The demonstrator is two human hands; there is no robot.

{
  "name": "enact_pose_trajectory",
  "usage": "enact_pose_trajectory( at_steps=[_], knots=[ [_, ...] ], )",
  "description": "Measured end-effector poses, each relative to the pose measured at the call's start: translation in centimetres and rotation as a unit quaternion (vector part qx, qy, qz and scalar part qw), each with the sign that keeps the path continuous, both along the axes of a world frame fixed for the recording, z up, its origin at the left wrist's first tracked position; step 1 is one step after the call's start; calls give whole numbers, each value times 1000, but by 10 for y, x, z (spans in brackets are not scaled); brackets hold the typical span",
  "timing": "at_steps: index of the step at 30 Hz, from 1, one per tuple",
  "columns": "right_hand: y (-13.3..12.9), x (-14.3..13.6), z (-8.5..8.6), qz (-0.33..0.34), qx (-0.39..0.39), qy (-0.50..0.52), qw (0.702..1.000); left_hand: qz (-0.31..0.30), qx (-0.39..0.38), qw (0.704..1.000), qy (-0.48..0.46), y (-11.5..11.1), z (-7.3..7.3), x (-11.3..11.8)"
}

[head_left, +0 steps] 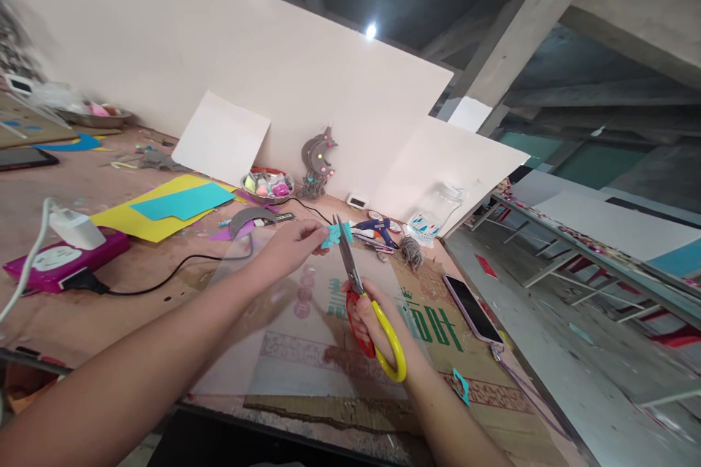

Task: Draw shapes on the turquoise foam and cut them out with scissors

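Observation:
My left hand (pixel 300 248) pinches a small piece of turquoise paper (pixel 335 236) by its left side, above the table. In my right hand (pixel 368 310) is a pair of scissors (pixel 353 270) with one yellow and one red handle loop, my fingers through the loops. The blades point up and away from me, slightly parted at the tips, and reach across the turquoise paper. Beneath both hands lies a printed cardboard sheet (pixel 372 365), partly covered by a translucent sheet. A turquoise paper scrap (pixel 461 387) rests on the cardboard near my right forearm.
Yellow paper (pixel 158 230) and turquoise sheet (pixel 186 201) lie left, beside a magenta power strip (pixel 66 259). Behind are a bowl of clay (pixel 267 190), grey moon ornament (pixel 318 160), glue gun (pixel 377 230), twine (pixel 410 252) and plastic jar (pixel 435 215). A phone (pixel 472 310) lies right.

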State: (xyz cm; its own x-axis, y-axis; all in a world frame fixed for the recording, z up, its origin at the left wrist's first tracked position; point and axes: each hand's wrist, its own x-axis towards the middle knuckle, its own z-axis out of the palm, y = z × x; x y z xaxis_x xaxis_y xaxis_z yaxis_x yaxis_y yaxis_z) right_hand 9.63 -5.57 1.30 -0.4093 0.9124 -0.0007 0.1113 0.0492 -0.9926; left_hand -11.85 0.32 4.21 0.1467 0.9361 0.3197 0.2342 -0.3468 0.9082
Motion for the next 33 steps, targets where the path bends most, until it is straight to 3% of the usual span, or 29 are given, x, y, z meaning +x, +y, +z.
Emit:
enact_pose_trajectory(
  at_steps=[7,14,19,23,28,33],
  knots=[
    [2,0,-2,19,-5,12,1000,7,-4,999,-33,1,0,0],
    [3,0,0,1,6,23,1000,-39,-22,995,-88,1,-6,8],
    [13,1,5,23,16,-2,1000,-12,-70,984,-163,12,-12,14],
    [30,10,5,57,29,2,998,-3,-83,983,-163,22,-3,22],
    [37,27,3,75,31,19,997,-60,-113,978,-164,24,14,41],
    [33,38,-1,67,59,13,996,-66,-111,976,-175,16,13,54]
  ],
)
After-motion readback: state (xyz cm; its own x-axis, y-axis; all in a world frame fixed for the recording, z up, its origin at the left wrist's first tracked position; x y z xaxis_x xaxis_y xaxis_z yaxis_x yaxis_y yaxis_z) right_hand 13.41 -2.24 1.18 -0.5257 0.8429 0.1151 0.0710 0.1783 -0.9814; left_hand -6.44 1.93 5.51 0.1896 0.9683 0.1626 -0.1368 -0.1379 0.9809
